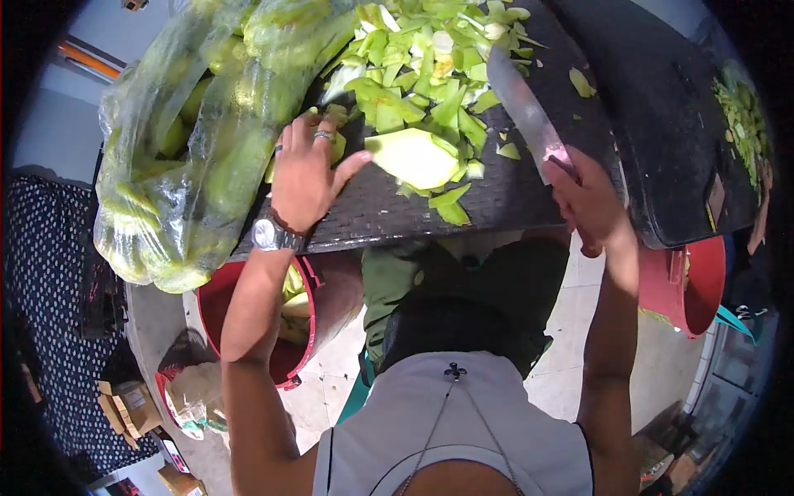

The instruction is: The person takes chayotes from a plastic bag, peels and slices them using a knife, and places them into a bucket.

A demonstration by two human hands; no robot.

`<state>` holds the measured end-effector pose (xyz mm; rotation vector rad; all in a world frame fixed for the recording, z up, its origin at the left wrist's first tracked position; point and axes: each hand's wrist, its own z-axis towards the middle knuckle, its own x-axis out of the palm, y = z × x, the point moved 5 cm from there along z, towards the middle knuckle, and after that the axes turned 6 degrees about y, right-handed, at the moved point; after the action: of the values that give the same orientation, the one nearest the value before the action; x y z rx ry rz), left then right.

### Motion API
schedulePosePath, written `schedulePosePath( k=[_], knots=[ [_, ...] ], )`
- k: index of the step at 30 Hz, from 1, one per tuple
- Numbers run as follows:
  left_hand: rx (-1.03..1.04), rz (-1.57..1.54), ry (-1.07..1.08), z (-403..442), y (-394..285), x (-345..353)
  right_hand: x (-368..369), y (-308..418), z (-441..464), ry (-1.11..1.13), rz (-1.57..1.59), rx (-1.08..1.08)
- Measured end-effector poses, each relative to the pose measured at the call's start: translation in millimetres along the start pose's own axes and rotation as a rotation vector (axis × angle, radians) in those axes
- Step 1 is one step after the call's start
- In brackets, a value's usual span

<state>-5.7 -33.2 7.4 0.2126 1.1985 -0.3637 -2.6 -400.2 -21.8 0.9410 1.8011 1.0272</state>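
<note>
My right hand [589, 198] is closed round the handle of a large knife [523, 103], whose wide blade points away over the dark table. My left hand [304, 178], with rings and a wristwatch, lies over a green fruit [337, 147] that looks like a green mango and is mostly hidden under the fingers. The left thumb stretches out to the right, its tip at the edge of a pale, peeled fruit [418, 159]. Beyond both hands spreads a heap of green peels and cut pieces [413, 83].
A clear plastic bag [207, 140] full of green fruit bulges at the left. Below the table edge stand a red bucket [310, 326] with pale pieces inside and another red bucket [703, 289] at the right. A black case-like surface [662, 124] lies right of the knife.
</note>
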Motion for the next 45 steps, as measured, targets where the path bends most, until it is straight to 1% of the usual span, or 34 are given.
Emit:
schedulePosePath(
  k=[1,2,4,5,7,10,13,14,16,18,19,20,21,22,24,27,28,30,31,32,34,35,38,40,41,44,45],
  knots=[
    [0.03,-0.035,-0.047,7.0,-13.0,-8.6,1.7,-2.2,2.5,-0.005,-0.004,-0.015],
    [0.11,-0.064,-0.026,13.8,-31.6,-15.8,4.7,-1.5,3.4,-0.004,-0.001,-0.024],
    [0.318,-0.266,0.078,22.5,-62.1,-3.7,19.1,7.6,3.1,-0.001,0.003,-0.036],
    [0.325,-0.271,0.128,25.2,-69.0,5.7,24.8,16.2,0.0,-0.004,-0.017,0.009],
    [0.335,-0.271,0.225,29.9,-74.9,23.3,28.7,10.9,4.7,-0.014,-0.123,-0.079],
    [0.362,-0.258,0.246,32.9,-73.0,26.7,30.1,13.4,5.0,-0.047,-0.238,-0.159],
    [0.275,-0.388,0.154,38.3,-57.0,9.3,29.8,19.1,-1.9,-0.111,-0.347,-0.264],
    [0.226,-0.411,0.079,40.1,-47.2,-1.6,30.1,20.2,-6.3,-0.135,-0.384,-0.306],
    [0.05,-0.28,-0.004,39.3,-23.1,-23.1,31.3,23.8,-16.0,-0.113,-0.63,-0.463],
    [-0.039,-0.298,-0.156,36.1,4.8,-39.0,39.5,28.5,-27.1,-0.058,-0.922,-0.604],
    [-0.132,-0.324,-0.204,33.3,14.6,-45.6,44.9,32.3,-34.5,-0.017,-1.095,-0.663],
    [-0.143,-0.266,-0.214,31.8,23.0,-51.0,49.8,37.6,-40.9,0.022,-1.269,-0.72],
    [-0.175,-0.268,-0.208,29.2,27.3,-53.1,55.1,44.8,-39.6,0.154,-1.21,-0.551],
    [-0.205,-0.273,-0.202,26.1,30.3,-54.0,56.2,44.4,-35.0,0.154,-1.255,-0.542],
    [-0.201,-0.294,-0.202,21.2,29.2,-51.6,56.9,37.7,-19.5,0.146,-1.343,-0.518],
    [-0.185,-0.318,-0.213,12.7,25.0,-43.6,39.5,39.3,5.4,-0.33,-1.63,-1.077],
    [-0.178,-0.325,-0.219,10.0,22.8,-42.2,33.9,40.5,15.0,-0.685,-1.983,-1.164],
    [-0.211,-0.342,-0.187,6.6,18.1,-42.3,19.3,45.0,50.7,-1.037,-2.2,-1.209],
    [-0.214,-0.347,-0.185,4.6,17.4,-41.1,8.3,48.4,79.2,-0.995,-2.085,-1.203],
    [-0.216,-0.352,-0.184,3.2,16.4,-40.8,-10.8,39.7,126.8,-0.851,-1.969,-1.153],
    [-0.23,-0.357,-0.193,-0.3,12.3,-42.6,-28.3,53.9,179.0,-0.638,-1.711,-1.171],
    [-0.239,-0.36,-0.199,-1.6,11.1,-43.3,-27.4,75.5,184.8,-0.559,-1.569,-1.234],
    [-0.263,-0.439,-0.252,-11.5,19.4,-36.9,-31.8,105.5,225.9,-0.226,-1.239,-0.815],
    [-0.524,-0.921,-0.198,-22.5,30.5,-30.0,-30.7,140.3,206.8,0.086,-0.992,-0.265],
    [-0.652,-1.161,-0.165,-28.9,33.4,-24.7,-27.3,140.3,192.1,0.232,-0.848,0.008],
    [-0.851,-1.548,-0.033,-42.5,41.5,-13.3,-31.5,146.8,169.2,-0.011,-1.018,-0.429],
    [-0.907,-1.552,-0.117,-39.5,30.3,-16.0,-25.6,145.5,151.9,-0.046,-1.013,-0.495]
  ],
)
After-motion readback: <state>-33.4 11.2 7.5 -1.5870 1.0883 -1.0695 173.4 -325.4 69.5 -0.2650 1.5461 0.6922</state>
